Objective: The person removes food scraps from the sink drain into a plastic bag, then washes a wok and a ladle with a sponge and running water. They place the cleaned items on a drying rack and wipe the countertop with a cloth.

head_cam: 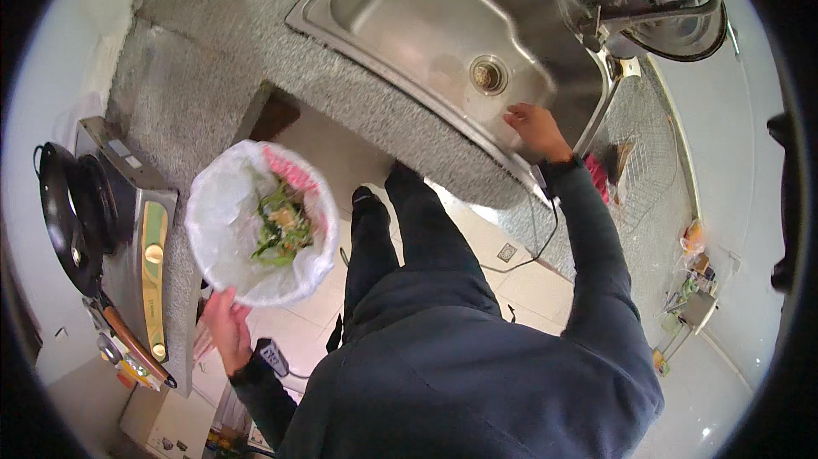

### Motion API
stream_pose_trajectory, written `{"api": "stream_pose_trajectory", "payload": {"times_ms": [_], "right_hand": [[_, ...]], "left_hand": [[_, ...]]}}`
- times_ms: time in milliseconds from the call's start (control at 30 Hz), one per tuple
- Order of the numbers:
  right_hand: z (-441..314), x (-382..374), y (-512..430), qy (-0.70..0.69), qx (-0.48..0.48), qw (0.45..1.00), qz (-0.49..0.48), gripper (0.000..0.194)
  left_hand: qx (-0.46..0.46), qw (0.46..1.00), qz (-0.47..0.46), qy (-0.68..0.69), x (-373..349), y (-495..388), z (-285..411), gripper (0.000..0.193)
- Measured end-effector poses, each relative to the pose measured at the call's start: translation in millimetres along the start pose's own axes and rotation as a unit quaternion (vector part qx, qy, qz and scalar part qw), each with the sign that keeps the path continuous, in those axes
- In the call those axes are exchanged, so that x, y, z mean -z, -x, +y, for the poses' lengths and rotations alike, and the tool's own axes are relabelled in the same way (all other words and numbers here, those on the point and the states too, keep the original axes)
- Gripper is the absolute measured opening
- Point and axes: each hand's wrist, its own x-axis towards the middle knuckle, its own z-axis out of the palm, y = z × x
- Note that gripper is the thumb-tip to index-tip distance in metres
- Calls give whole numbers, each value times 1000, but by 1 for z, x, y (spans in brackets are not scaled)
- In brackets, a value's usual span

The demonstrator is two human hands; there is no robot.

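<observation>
My left hand point(229, 325) grips the near rim of a round bin point(199, 216) lined with a white plastic bag that has pink print. Green vegetable scraps point(282, 226) and some pale bits lie inside the bag. Over the front right part of a stainless steel sink point(409, 18) is my right hand point(539, 131), its fingers bent and pointing toward the drain strainer point(488, 75). Whether anything small sits between those fingers is hidden. The sink basin looks wet around the drain.
On the left, a gas stove point(128, 216) carries a black frying pan point(67, 223) with a wooden handle. A faucet point(594, 34) and a dark pan point(677, 31) stand behind the sink. A wire rack point(645, 171) lies right of it. A cable point(530, 264) hangs below the counter edge.
</observation>
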Motion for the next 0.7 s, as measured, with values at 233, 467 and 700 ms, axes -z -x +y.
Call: {"api": "stream_pose_trajectory", "payload": {"times_ms": [233, 467, 700], "right_hand": [[-47, -36, 104, -221, -103, 970, 15, 63], [-56, -48, 97, -152, -37, 987, 28, 67], [-44, -57, 99, -84, -61, 994, 43, 85]], "left_hand": [[53, 982, -177, -40, -29, -128, -99, 15], [5, 937, -249, -246, -165, -296, -285, 37], [-183, 839, -307, -410, -358, -354, -464, 54]]}}
